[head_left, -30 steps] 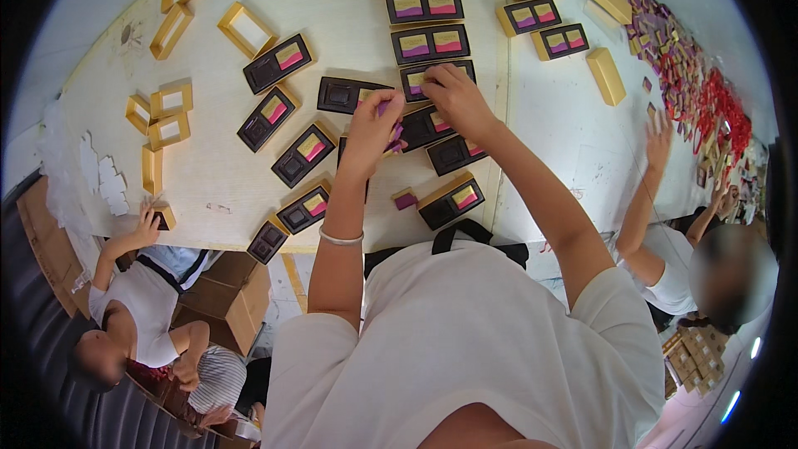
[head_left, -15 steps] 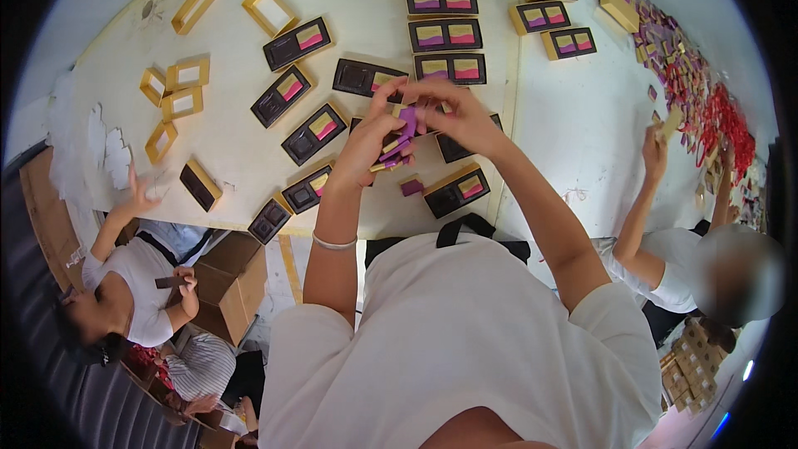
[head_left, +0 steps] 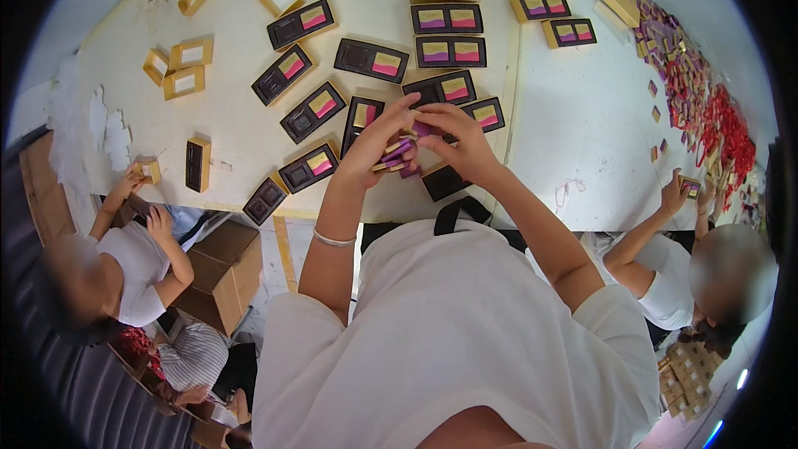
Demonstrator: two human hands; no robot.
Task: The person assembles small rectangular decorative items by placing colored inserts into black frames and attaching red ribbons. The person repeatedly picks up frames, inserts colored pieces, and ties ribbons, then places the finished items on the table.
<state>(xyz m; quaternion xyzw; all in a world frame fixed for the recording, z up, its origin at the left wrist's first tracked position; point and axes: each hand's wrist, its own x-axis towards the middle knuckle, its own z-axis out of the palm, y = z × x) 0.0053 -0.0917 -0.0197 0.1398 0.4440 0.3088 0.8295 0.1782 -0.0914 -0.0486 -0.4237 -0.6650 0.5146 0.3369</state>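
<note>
Several small purple-and-gold packets [head_left: 396, 152] are stacked in my left hand [head_left: 374, 150], whose fingers curl round them. My right hand [head_left: 465, 143] pinches a purple packet [head_left: 422, 128] just beside that stack, and the two hands nearly meet. Beneath and around them lie gold-sided boxes with black trays. Beyond my fingers, one open box [head_left: 440, 87] has a pink-and-gold packet in its right compartment and a dark left one. Another black tray [head_left: 445, 182], partly covered by my right hand, sits near the table edge.
Left of my hands, several half-filled boxes [head_left: 312, 112] lie at angles. Filled boxes [head_left: 449, 19] form a column ahead, with more on the right [head_left: 544, 6]. Hollow gold frames [head_left: 184, 81] lie far left. Co-workers sit at both sides; loose packets and red ribbons [head_left: 725, 133] heap at far right.
My hands have drawn slightly apart, and the right holds a purple packet away from the stack. The left co-worker now grips a gold frame; the right co-worker holds a small filled box.
</note>
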